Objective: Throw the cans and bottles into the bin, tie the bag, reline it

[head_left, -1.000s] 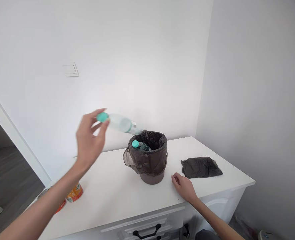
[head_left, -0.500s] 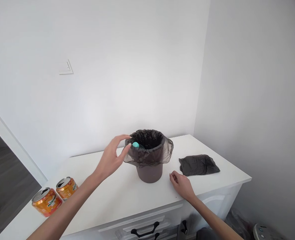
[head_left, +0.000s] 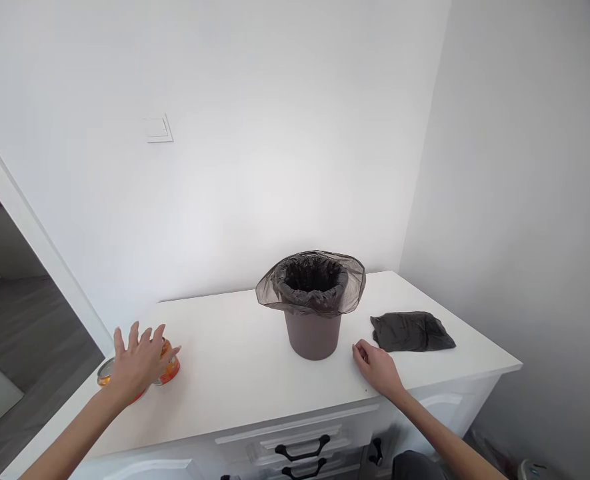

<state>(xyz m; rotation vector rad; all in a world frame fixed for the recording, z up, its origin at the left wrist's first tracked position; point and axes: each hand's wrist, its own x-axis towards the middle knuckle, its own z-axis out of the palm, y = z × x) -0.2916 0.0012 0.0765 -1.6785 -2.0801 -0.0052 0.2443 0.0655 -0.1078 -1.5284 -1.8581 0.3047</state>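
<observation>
My left hand (head_left: 139, 360) is open with fingers spread, above two orange drink cans at the left of the dresser top. It partly covers both, the right-hand can (head_left: 170, 369) and the left-hand can (head_left: 105, 371); whether it touches either I cannot tell. My right hand (head_left: 376, 367) rests near the front edge, fingers loosely curled, with nothing visible in them. Between the hands stands a brown waste bin (head_left: 313, 337), lined with a dark translucent bin bag (head_left: 352, 293) folded over its rim. The bin's bottom is hidden in shadow.
A folded black plastic bag (head_left: 412, 331) lies right of the bin on the white dresser (head_left: 225, 373). Black handles (head_left: 302, 450) stick out from its drawers. Walls rise behind and to the right, with a light switch (head_left: 157, 129) at the back. A doorway opens at left.
My left hand has moved from the bin's rim left to the cans, its fingers spreading. The turquoise object at the rim is out of sight. My right hand stays put; the view has shifted slightly.
</observation>
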